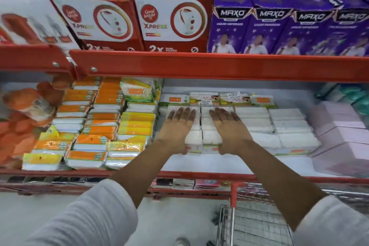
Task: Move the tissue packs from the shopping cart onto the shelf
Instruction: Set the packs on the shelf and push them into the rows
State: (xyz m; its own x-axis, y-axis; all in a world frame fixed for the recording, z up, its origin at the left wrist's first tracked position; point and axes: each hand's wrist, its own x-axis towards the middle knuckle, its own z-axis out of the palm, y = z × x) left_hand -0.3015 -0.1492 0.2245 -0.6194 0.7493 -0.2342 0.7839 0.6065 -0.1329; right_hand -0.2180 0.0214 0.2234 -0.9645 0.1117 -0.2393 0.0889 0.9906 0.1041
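Observation:
Rows of white tissue packs (pixel 257 124) lie flat on the lower shelf (pixel 219 163), between orange-yellow packs and pink ones. My left hand (pixel 176 129) and my right hand (pixel 229 129) rest palm down, fingers stretched, on the front-left white packs (pixel 201 137), with the thumbs hooked over their front edge. Both forearms reach over the shelf's red front rail. The shopping cart (pixel 253 223) with its wire basket stands below right; no packs show in the visible part of it.
Stacked orange and yellow packs (pixel 95 126) fill the shelf's left half, with orange bags (pixel 22 118) at far left. Pink packs (pixel 339 132) sit at right. Above the red beam (pixel 199 66) stand red boxes (pixel 173 20) and purple boxes (pixel 289 26).

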